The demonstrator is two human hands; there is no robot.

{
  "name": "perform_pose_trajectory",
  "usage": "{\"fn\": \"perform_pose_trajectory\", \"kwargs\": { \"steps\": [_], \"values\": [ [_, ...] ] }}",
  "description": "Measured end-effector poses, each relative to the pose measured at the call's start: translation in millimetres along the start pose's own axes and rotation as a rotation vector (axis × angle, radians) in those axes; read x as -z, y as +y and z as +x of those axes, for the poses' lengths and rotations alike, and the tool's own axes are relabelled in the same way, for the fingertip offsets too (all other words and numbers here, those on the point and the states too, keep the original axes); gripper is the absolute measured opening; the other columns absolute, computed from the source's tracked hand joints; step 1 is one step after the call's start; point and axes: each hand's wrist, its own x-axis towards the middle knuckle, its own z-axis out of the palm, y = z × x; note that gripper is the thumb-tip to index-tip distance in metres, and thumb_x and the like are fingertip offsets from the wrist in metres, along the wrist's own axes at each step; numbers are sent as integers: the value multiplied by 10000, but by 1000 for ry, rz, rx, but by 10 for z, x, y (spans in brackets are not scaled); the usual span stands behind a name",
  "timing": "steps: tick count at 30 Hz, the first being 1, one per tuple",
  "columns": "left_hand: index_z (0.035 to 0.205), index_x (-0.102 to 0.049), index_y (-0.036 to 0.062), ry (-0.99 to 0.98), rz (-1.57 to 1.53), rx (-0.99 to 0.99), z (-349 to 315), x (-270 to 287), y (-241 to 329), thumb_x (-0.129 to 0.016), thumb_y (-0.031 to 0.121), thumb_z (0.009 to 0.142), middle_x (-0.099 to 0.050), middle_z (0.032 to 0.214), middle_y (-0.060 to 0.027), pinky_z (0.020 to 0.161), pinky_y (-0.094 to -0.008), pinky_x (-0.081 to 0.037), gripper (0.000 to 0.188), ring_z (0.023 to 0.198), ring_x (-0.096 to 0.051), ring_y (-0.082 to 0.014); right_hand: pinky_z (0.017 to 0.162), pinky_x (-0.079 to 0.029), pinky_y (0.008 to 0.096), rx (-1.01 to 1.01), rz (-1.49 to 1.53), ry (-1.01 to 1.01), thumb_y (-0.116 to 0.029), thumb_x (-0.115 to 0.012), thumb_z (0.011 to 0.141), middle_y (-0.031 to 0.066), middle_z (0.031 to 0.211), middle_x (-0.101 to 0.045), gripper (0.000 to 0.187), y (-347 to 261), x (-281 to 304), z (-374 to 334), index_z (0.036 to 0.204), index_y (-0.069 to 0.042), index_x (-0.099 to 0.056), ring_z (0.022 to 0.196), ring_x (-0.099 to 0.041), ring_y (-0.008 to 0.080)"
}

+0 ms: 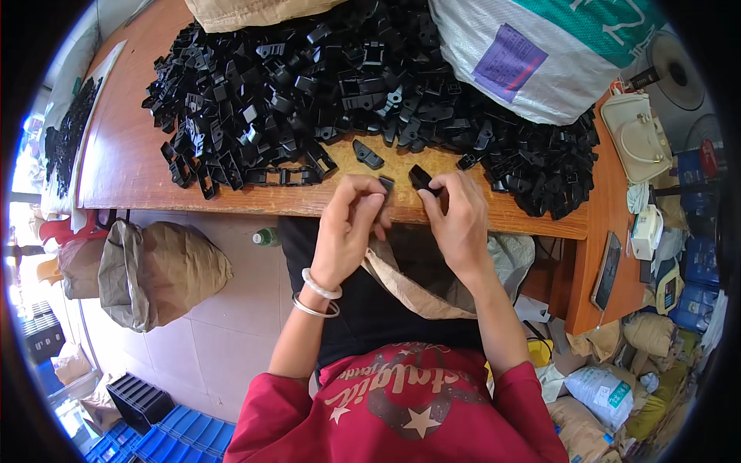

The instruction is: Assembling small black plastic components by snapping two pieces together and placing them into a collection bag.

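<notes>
At the bottom of the frame is the person's dark red short-sleeved T-shirt with pale lettering and stars point(409, 420). Above it, below centre, a brown paper-like sack with its mouth wide open point(421, 301) sits by the lap, its rim curving under both wrists.

In the middle of the frame, the left hand point(351, 220), with two white bangles point(319, 292) at its wrist, has thumb and fingers pinched on a small black plastic piece point(386, 185). Just beside it to the right, the right hand point(457, 224) grips a dark, boxy black plastic part point(421, 179) between thumb and fingers. The two held parts are apart, with a narrow gap between them, over the front edge of the brown wooden table point(532, 224).

Beyond that edge a strip of worn wood gives the fingertips some room. One loose, flat, tapered black plastic clip point(368, 154) lies there, above the left hand. Farther up, a broad heap of black plastic parts point(301, 100) spans the upper centre, its lower right end coming near the table's front edge; wider bare wood shows at upper left.

At the top, a tan sack point(251, 11) and a white-and-green woven sack point(494, 50) border the heap.
</notes>
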Motion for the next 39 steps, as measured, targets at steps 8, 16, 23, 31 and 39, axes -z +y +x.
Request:
{"fn": "perform_pose_trajectory", "kwargs": {
  "steps": [8,16,23,31,39],
  "values": [
    [1241,-456,-36,-204,-56,192,-60,-54,147,-627,3,881,-600,749,-49,503,-199,-468,401,582,-590,-94,719,-500,327,124,418,29,61,-705,724,110,962,-656,237,-114,278,-53,937,-16,-635,840,-623,267],
    [1207,-530,-35,-217,148,156,-78,-124,191,-591,68,924,-639,744,-51,546,-195,-475,307,613,-593,-74,765,-493,350,346,307,-64,22,-715,727,100,1015,-638,297,-64,354,-68,1012,-24,-648,905,-611,274],
    [1228,-490,12,-141,440,-198,-215,-230,162,-599,-41,848,-647,918,-168,638,-295,-536,399,744,-690,-232,761,-493,318,-61,583,-180,41,-683,763,111,985,-620,298,-158,344,-153,1054,-1,-633,856,-623,259],
    [1136,-594,21,9,855,-363,-101,185,193,-606,-54,818,-660,859,-116,677,-288,-512,327,751,-667,-223,732,-476,320,71,392,-659,-43,-720,741,112,858,-631,206,91,528,-13,940,-1,-686,821,-613,247],
    [933,-591,47,63,1534,-400,271,352,280,-624,74,755,-540,853,-100,609,-363,-473,184,787,-605,-268,591,-504,402,-29,-6,-170,-176,-666,848,148,883,-617,219,-332,-267,346,958,9,-621,668,-641,337]
  ]
}}
